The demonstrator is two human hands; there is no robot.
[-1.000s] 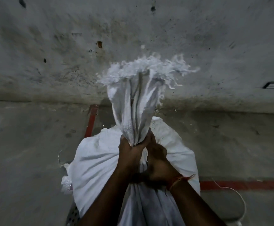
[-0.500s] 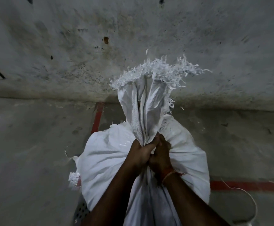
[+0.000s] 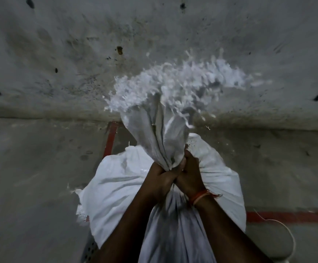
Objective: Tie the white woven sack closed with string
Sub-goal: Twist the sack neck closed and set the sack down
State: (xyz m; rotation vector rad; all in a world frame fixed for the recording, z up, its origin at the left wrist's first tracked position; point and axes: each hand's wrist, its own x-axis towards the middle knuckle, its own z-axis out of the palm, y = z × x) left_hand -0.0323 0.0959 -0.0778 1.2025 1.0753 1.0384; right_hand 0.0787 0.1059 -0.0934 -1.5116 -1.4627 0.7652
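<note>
Two hands clamp the sack [image 3: 116,188] neck, side by side, touching each other. Left hand [image 3: 160,179] fingers closed around the gathered neck on its left side; right hand [image 3: 191,174] fingers closed around it on the right, thumb up against the cloth. Orange thread band [image 3: 199,196] on the right wrist. Sack stands upright on the concrete floor [image 3: 31,186], full, bulging out on both sides below the hands. Above the hands the neck flares into a frayed, blurred top edge [image 3: 173,86]. String [image 3: 289,236] lies loose on the floor right of the sack, curving, apart from both hands, crossing a red floor line [image 3: 287,217]. Another red line [image 3: 110,139] runs behind the sack toward the stained wall [image 3: 154,25].
</note>
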